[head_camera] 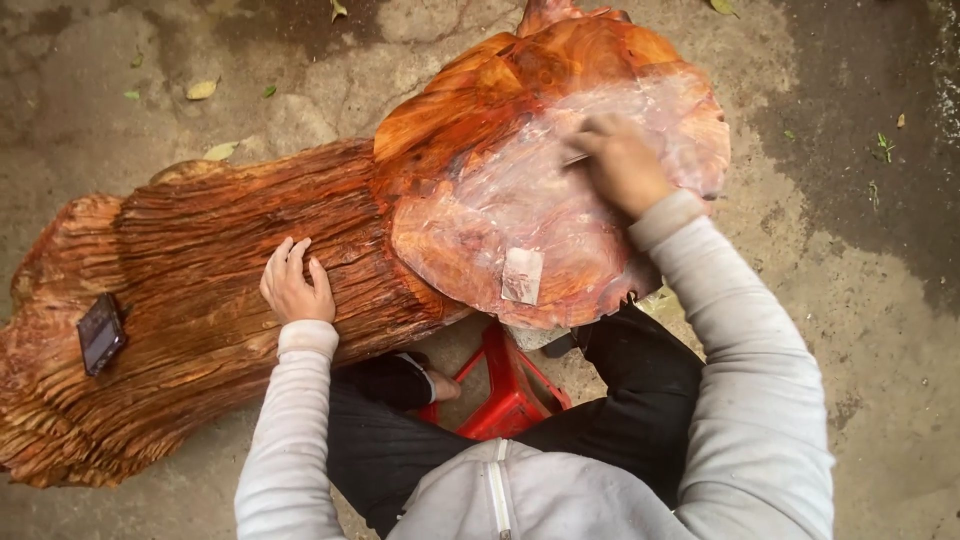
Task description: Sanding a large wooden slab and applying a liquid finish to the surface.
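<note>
Grip: right hand point(622, 165) closed around a thin pale tool point(575, 158), only its tip showing past the fingers; hand blurred, so the tool's kind cannot be told. Left hand point(296, 282) holds nothing; palm down, fingers spread slightly, lying flat on the ridged bark.

Item 1: large carved wood slab point(500, 210), orange-red, rounded outline, smooth face with a pale, whitish film across its middle. It rests against the log's right end, over the person's knees. The right hand presses on its upper right part.

Item 2: log point(200, 300), reddish-brown, deeply grooved lengthwise, lying on the concrete ground point(850, 300); the left hand sits near its middle.

Item 3: small square patch point(522, 275), pale grey, flat on the slab's lower face, near its bottom edge.

Item 4: dark rectangular phone point(100, 333), lying on the log's left portion, well apart from both hands.

Item 5: red plastic stool point(505, 395), between the person's legs, below the slab.

Pose: both arms in light grey sleeves; right arm extended forward and bent inward at the wrist, left arm reaching straight ahead.
</note>
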